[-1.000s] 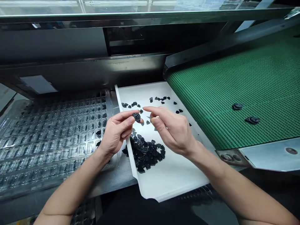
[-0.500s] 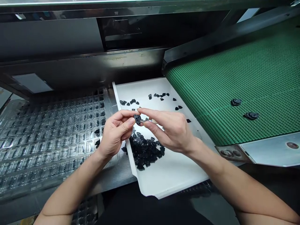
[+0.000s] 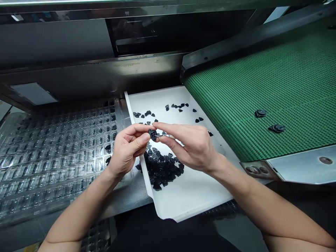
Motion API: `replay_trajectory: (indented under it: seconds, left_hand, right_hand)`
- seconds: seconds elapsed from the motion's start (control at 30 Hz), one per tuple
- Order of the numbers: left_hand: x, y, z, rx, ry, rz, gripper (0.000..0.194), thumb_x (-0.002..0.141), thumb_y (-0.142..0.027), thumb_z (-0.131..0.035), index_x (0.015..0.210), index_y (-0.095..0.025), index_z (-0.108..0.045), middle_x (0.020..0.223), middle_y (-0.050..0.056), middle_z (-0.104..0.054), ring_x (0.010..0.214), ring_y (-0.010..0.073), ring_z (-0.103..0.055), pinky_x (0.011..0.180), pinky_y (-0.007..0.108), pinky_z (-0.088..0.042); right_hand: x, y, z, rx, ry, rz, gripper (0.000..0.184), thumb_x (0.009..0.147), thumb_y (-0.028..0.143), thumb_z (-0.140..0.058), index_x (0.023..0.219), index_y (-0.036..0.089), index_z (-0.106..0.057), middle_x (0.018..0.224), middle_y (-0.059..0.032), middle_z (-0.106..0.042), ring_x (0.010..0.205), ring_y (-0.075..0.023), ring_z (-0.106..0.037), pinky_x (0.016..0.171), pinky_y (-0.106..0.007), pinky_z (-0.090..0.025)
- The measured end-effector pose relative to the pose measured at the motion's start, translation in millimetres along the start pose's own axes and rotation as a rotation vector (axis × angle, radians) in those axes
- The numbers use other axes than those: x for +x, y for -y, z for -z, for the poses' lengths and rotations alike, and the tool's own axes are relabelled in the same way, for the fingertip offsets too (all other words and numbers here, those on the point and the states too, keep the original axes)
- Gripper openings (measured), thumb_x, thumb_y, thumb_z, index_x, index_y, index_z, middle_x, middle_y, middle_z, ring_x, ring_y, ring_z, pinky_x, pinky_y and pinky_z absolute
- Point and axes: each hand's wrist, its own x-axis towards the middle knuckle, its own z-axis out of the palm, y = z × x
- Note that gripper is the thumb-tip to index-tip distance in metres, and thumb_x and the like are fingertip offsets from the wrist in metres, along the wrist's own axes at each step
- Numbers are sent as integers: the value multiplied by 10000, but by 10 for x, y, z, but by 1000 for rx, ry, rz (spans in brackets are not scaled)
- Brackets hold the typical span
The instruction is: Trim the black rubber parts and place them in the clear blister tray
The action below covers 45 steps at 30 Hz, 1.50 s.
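Between the thumb and fingers of my left hand (image 3: pixel 130 147) is a small black plastic part (image 3: pixel 152 134), round with openings in its face. My right hand (image 3: pixel 190 145) pinches a thin, shiny metal tool (image 3: pixel 164 135) whose tip meets the right side of that part. The fingers partly cover the tool, so its exact kind cannot be made out. Both hands are above a white tray (image 3: pixel 194 199). Below them, a pile of similar black parts (image 3: pixel 162 169) lies against the tray's left rim, and several loose black pieces (image 3: pixel 181 106) are scattered toward the back.
To the left are clear plastic blister trays (image 3: pixel 52 154), with black parts in their right-hand column. A green conveyor belt (image 3: pixel 236 105) slopes in from the right, carrying black parts (image 3: pixel 277 128). Metal machine panels (image 3: pixel 152 68) close off the back.
The black part has turned slightly in my fingers while the tool stays against it. The parts on the green belt sit a little further left. The whole view has shifted slightly.
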Motion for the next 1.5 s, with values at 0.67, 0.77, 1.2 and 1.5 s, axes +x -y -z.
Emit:
replay_trajectory:
  seconds: [0.67,0.77,1.2,1.5]
  left_hand:
    - [-12,-18,22,-20,8,8,217,864,-316,-921,1013,-169,-863,558,-42,-474,464,36,-253,448,187,-188]
    - [-9,-13,22,-21,16,9,206,871,-310,-918,1018,-176,-866,556,-56,-434,466,37,-251,452,187,-188]
    - [-16,-10,50,41,36,44,278,891,-334,-890,1104,-160,-849,814,88,-747,475,21,-292,455,194,-191]
    - [23,-91,72,6,-91,130,174,922,-278,-779,1040,-151,-791,843,24,-637,477,14,-386,444,158,-273]
  right_hand:
    - [24,47,38,51,20,-38,356,1110,220,-681,1463,170,-682,1277,-70,-814,983,-179,-825,856,-303,-657]
    - [22,41,28,30,15,-21,352,1112,223,-680,1460,166,-683,1259,-69,-820,998,-184,-828,858,-302,-658]
    - [17,-26,45,-80,0,-34,308,1119,243,-651,1411,176,-728,1156,-55,-842,963,-186,-823,846,-308,-644]
    - [50,242,596,-307,-25,-99,416,1128,486,-655,1332,143,-772,1122,-86,-818,868,-159,-770,768,-287,-608]
